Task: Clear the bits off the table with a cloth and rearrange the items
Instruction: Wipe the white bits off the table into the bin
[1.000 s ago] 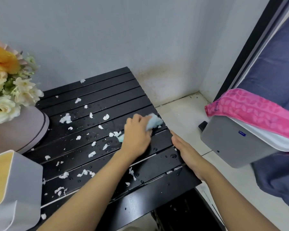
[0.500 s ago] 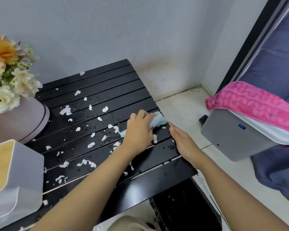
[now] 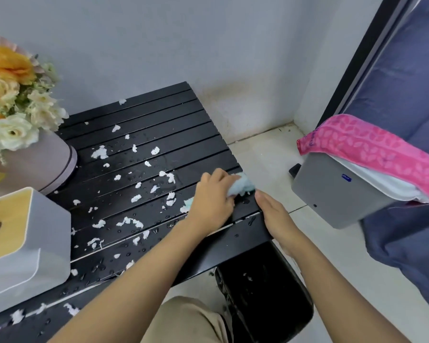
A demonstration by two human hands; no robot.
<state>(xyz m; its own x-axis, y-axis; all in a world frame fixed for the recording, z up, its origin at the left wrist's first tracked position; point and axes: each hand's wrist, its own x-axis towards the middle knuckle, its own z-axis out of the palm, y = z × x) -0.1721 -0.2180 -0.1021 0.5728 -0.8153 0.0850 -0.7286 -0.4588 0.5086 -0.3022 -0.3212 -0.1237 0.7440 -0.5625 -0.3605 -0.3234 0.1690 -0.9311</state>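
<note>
A black slatted table (image 3: 183, 112) is strewn with several white paper bits (image 3: 100, 152) and water drops. My left hand (image 3: 212, 196) presses a light blue cloth (image 3: 242, 185) against the table's right edge; its fingers are closed on the cloth. My right hand (image 3: 276, 214) is cupped flat against the outer side of that right edge, just beside the cloth, with nothing visibly in it. A flower arrangement (image 3: 13, 95) in a mauve round box (image 3: 47, 159) stands at the table's left. A white tissue box (image 3: 27, 243) with a wooden top sits at the near left.
A black bin (image 3: 265, 293) stands on the floor under the table's right corner. A grey bin (image 3: 332, 191) with a pink pack (image 3: 369, 142) on top is to the right, next to dark blue fabric (image 3: 406, 95). The wall runs behind the table.
My left hand has swept the cloth rightward across the slats to the table's right edge, pushing bits along. My right hand stayed cupped at that edge.
</note>
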